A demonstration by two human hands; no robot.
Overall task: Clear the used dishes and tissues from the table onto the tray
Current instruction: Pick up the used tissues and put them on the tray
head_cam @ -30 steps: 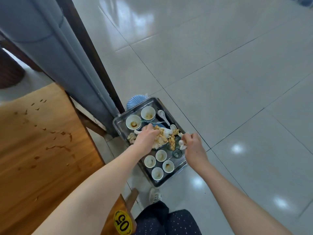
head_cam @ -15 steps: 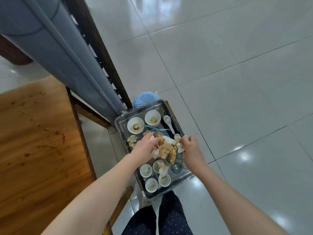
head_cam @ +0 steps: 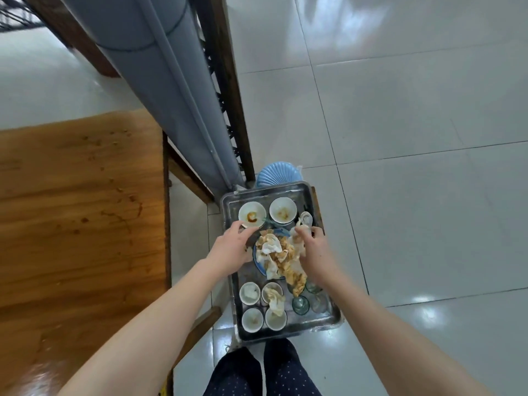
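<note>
Tissues (head_cam: 281,254), heaped on a blue plate (head_cam: 258,265) on the tray (head_cam: 288,332) at lower centre, are pinched at their right edge by the right hand (head_cam: 313,248); the left hand (head_cam: 231,248) is held open beside them. If tugged, the loose heap could be spilled over the rim, or the glasses (head_cam: 300,304) below it toppled.

1 head view looks steeply down, near the tray (head_cam: 308,192).
</note>
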